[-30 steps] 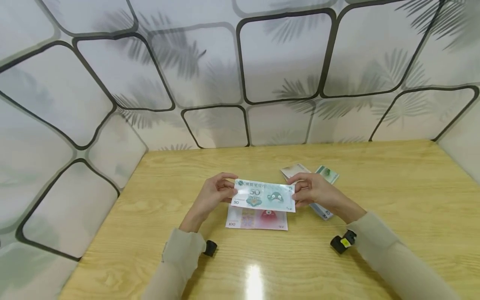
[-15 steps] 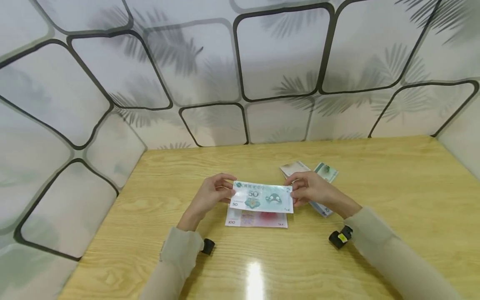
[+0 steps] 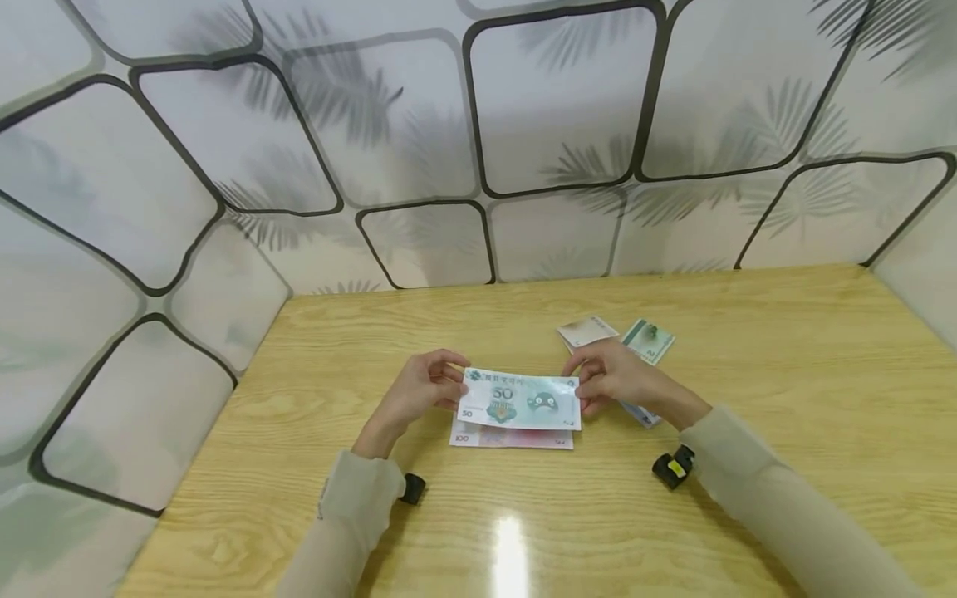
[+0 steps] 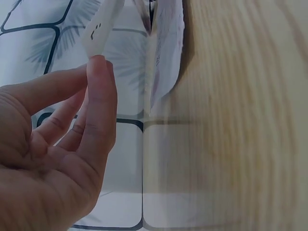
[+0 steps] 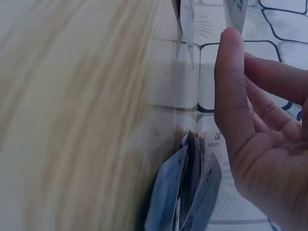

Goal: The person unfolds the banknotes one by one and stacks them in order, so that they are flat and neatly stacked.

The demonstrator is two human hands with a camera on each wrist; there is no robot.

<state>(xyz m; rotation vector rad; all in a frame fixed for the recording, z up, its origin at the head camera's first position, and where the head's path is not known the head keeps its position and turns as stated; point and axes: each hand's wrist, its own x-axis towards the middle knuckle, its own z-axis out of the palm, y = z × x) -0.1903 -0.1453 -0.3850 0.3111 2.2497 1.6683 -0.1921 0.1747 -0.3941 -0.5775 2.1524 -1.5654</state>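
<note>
A pale green 50 note [image 3: 520, 400] is stretched between both hands in the head view, raised above a pink 100 note [image 3: 512, 438] that lies on the table. The left hand [image 3: 420, 394] pinches its left end between thumb and fingers; in the left wrist view, the left hand [image 4: 62, 130] holds the note's corner [image 4: 103, 29]. The right hand [image 3: 619, 380] pinches the right end; from the right wrist, the right hand [image 5: 264, 125] grips the note's edge [image 5: 236, 14]. The green note hides the upper part of the pink one.
Several other notes lie crossed beyond and under the right hand: a brownish one [image 3: 586, 330], a green one [image 3: 649, 340] and a bluish one [image 3: 641, 415]. The wooden table [image 3: 359, 332] meets a patterned wall covering [image 3: 557, 108] at the back and left.
Both hands have lowered the green note slightly toward the near side, and it covers more of the pink note. The right hand has shifted a little left. The view has tilted slightly.
</note>
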